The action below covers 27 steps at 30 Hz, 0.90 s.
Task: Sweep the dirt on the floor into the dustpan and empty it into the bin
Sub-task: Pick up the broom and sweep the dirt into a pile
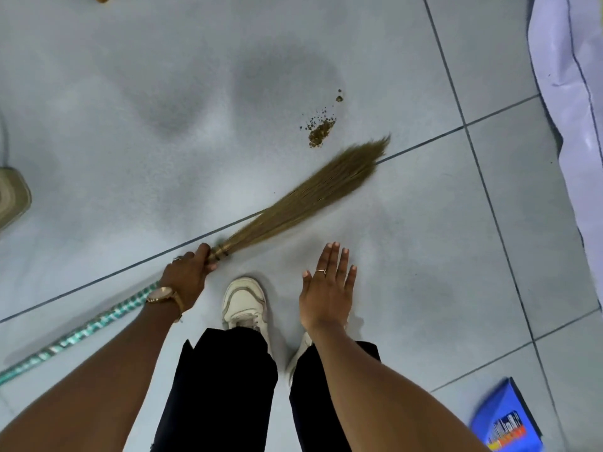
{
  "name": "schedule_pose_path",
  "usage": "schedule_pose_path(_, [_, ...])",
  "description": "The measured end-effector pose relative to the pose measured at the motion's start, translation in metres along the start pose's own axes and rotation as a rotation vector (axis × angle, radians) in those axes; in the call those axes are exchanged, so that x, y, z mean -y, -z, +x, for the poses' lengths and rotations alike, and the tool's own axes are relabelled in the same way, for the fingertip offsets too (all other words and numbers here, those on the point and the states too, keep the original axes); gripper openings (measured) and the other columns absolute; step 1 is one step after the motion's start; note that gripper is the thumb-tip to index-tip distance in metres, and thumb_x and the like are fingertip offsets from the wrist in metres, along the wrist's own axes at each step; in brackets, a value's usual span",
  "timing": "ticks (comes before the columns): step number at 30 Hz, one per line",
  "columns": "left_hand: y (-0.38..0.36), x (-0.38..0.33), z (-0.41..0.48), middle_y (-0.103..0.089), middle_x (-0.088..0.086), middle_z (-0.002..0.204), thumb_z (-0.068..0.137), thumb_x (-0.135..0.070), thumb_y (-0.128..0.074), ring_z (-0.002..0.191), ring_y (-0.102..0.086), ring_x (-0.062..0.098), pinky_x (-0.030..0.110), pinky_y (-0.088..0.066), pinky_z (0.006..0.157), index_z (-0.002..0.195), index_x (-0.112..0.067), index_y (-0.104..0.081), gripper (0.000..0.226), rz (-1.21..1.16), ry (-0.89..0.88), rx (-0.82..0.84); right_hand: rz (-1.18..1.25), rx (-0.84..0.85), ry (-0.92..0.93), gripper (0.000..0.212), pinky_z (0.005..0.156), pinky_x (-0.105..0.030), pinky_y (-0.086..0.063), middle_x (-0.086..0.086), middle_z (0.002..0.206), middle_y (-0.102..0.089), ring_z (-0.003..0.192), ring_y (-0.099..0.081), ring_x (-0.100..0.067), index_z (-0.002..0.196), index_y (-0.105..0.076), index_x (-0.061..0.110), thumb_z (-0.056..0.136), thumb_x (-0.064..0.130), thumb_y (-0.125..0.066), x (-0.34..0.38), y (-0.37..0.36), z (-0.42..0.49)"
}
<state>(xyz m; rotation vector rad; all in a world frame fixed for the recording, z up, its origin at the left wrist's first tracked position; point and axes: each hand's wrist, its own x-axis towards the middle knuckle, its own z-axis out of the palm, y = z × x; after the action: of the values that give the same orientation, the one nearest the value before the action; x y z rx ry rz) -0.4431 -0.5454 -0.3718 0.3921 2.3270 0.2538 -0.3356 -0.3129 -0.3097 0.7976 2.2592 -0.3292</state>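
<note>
A small pile of brown dirt (321, 127) lies on the pale tiled floor, with crumbs trailing up and to the right. A straw broom (313, 192) slants across the floor, its bristle tips just below and right of the dirt. My left hand (189, 272) grips the broom where the bristles meet the teal-and-silver wrapped handle. My right hand (328, 288) hovers flat above the floor with fingers apart and holds nothing. A blue dustpan (507, 419) with a coloured label sits at the bottom right, behind my right arm.
My two white shoes (244, 301) stand between my hands. A white plastic sheet or bag (574, 93) fills the right edge. A beige object (13, 200) sits at the left edge. No bin is in view.
</note>
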Motion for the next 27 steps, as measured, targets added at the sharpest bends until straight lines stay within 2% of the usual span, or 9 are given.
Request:
schedule_pose_path(3, [0.0,0.007,0.021,-0.06,0.026,0.088,0.094,-0.027,-0.049,0.079,-0.06,0.043,0.043,-0.043,0.063,0.114,-0.009,-0.047,0.028,0.095,0.042,-0.032,-0.004,0.015,0.009,0.066,0.123,-0.045,0.002,-0.01,0.162,0.011,0.149,0.013,-0.026,0.151,0.01,0.006,0.103,0.037,-0.021,0.005,-0.008,0.006])
schedule_pose_path(7, [0.015,0.008,0.064,-0.058,0.03,0.091,0.092,-0.02,-0.051,0.081,-0.059,0.046,0.048,-0.046,0.068,0.123,-0.01,-0.042,0.034,0.125,0.014,-0.061,0.01,-0.044,0.054,0.065,0.124,-0.044,0.002,-0.01,0.162,0.008,0.15,0.009,-0.026,0.152,0.005,0.006,0.102,0.037,-0.024,0.014,-0.005,0.032])
schedule_pose_path(12, [0.041,-0.01,0.121,-0.057,0.032,0.094,0.092,-0.015,-0.047,0.084,-0.058,0.049,0.048,-0.043,0.07,0.122,-0.01,-0.039,0.031,0.141,-0.031,-0.142,0.005,-0.112,0.055,0.065,0.124,-0.044,0.002,-0.01,0.162,0.008,0.15,0.01,-0.026,0.152,0.006,0.006,0.103,0.037,-0.023,0.019,0.011,0.071])
schedule_pose_path(17, [0.058,-0.03,0.152,-0.057,0.031,0.091,0.091,-0.016,-0.045,0.082,-0.056,0.049,0.045,-0.034,0.065,0.112,-0.012,-0.037,0.022,0.151,-0.053,-0.185,0.0,-0.15,0.067,0.064,0.124,-0.044,0.001,-0.009,0.162,0.01,0.15,0.012,-0.025,0.152,0.007,0.006,0.104,0.036,-0.022,0.028,0.036,0.087])
schedule_pose_path(22, [0.074,-0.061,0.132,-0.057,0.031,0.094,0.094,-0.022,-0.045,0.083,-0.056,0.048,0.048,-0.04,0.07,0.114,-0.009,-0.039,0.025,0.089,-0.037,-0.184,0.006,-0.162,0.058,0.063,0.124,-0.043,0.003,-0.008,0.162,0.012,0.149,0.013,-0.024,0.152,0.008,0.006,0.104,0.037,-0.02,0.027,0.069,0.07])
schedule_pose_path(25, [0.096,-0.091,0.083,-0.059,0.032,0.098,0.097,-0.03,-0.042,0.089,-0.058,0.048,0.049,-0.045,0.075,0.121,-0.008,-0.041,0.034,0.028,-0.018,-0.139,0.037,-0.142,0.041,0.064,0.124,-0.043,0.003,-0.008,0.162,0.013,0.149,0.014,-0.024,0.152,0.009,0.007,0.104,0.037,-0.02,0.021,0.1,0.035])
schedule_pose_path(27, [0.11,-0.113,0.042,-0.059,0.031,0.1,0.097,-0.029,-0.041,0.091,-0.059,0.047,0.05,-0.048,0.077,0.12,-0.005,-0.043,0.033,-0.031,-0.004,-0.106,0.065,-0.118,0.023,0.064,0.124,-0.043,0.003,-0.008,0.162,0.012,0.149,0.014,-0.024,0.152,0.009,0.007,0.104,0.037,-0.021,0.014,0.118,0.005])
